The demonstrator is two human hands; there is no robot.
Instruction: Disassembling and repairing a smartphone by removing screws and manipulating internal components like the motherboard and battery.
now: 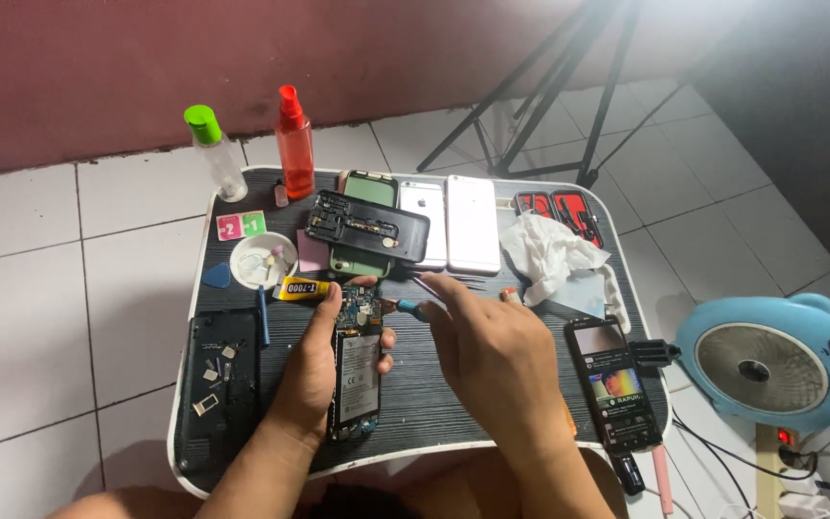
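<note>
An opened phone [355,370] with its back removed lies on the dark tray table [434,404], its circuit board and battery exposed. My left hand [314,370] grips it along its left side, thumb on the right edge. My right hand [497,351] hovers just right of the phone and pinches a small teal-handled tool [407,308] whose tip points at the phone's top circuit board.
A yellow glue tube [302,288], white dish [263,259], blue pry stick [263,317] and dark back cover [218,384] lie left. Several phones [434,226] and two spray bottles [295,144] stand at the back. Tissue [554,255], a lit phone [615,384] and a blue fan [770,360] are right.
</note>
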